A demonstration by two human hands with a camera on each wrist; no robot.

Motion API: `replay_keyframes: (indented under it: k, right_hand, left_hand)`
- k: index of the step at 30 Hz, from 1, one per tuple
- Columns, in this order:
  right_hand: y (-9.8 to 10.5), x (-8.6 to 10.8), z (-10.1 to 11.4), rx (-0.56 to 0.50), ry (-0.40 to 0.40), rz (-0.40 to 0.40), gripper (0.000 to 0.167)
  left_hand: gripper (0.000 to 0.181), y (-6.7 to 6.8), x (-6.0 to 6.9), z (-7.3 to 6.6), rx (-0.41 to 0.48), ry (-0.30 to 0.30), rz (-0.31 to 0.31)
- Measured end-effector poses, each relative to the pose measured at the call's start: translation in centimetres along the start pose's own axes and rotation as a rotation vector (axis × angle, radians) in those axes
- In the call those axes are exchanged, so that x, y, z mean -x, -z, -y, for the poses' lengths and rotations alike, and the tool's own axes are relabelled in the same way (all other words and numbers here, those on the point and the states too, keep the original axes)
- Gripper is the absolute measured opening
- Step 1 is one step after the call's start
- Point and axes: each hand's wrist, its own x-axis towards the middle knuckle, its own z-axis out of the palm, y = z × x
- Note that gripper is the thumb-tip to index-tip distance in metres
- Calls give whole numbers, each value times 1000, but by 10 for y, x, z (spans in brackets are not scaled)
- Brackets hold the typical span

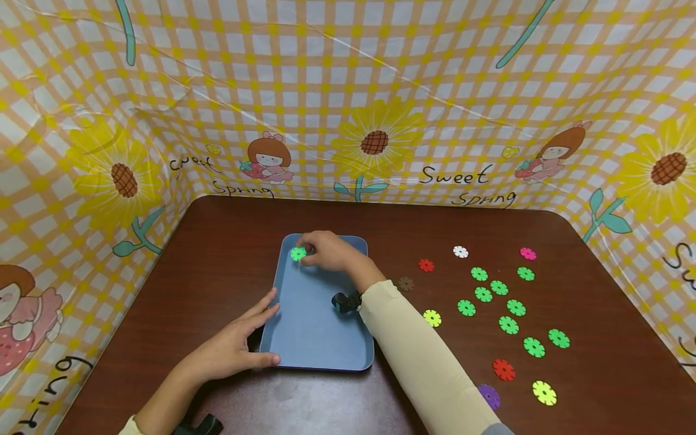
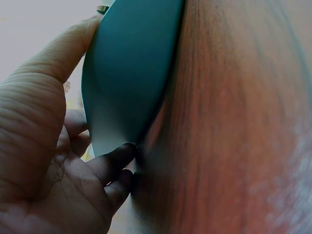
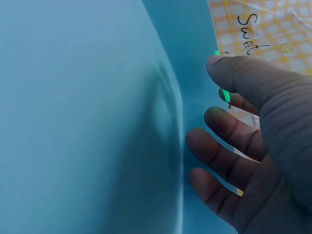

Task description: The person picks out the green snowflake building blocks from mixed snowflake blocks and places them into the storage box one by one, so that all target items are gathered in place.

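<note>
My right hand (image 1: 326, 251) is over the far left part of the blue tray (image 1: 310, 320). Thumb and index finger pinch a green notched plastic disc (image 1: 298, 254), which appears edge-on in the right wrist view as a thin green strip (image 3: 226, 95). The other fingers of that hand are loosely bent. My left hand (image 1: 234, 347) lies spread at the tray's near left corner, its thumb on the near rim and its fingertips at the left rim. In the left wrist view, lower fingers touch the bottom of the tray's wall (image 2: 131, 63).
Right of the tray, several green discs (image 1: 483, 295) lie scattered on the brown table (image 1: 228, 241). Among them are red (image 1: 503, 370), yellow (image 1: 544, 393), white (image 1: 460, 252), pink (image 1: 527, 254), brown (image 1: 405, 284) and purple (image 1: 489, 396) discs. A checked cloth (image 1: 304, 78) walls the table's back and sides.
</note>
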Motion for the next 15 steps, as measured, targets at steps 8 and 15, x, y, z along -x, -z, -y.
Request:
replay_keyframes:
  k: [8,15]
  right_hand:
    - [-4,-1,-2,-17,-25,16,33]
    - [-9,-3,-4,3,-27,6,30]
  left_hand:
    - [97,0,1,-1,2,-3,-1]
    - [97,1,-1,-1,5,-2,4]
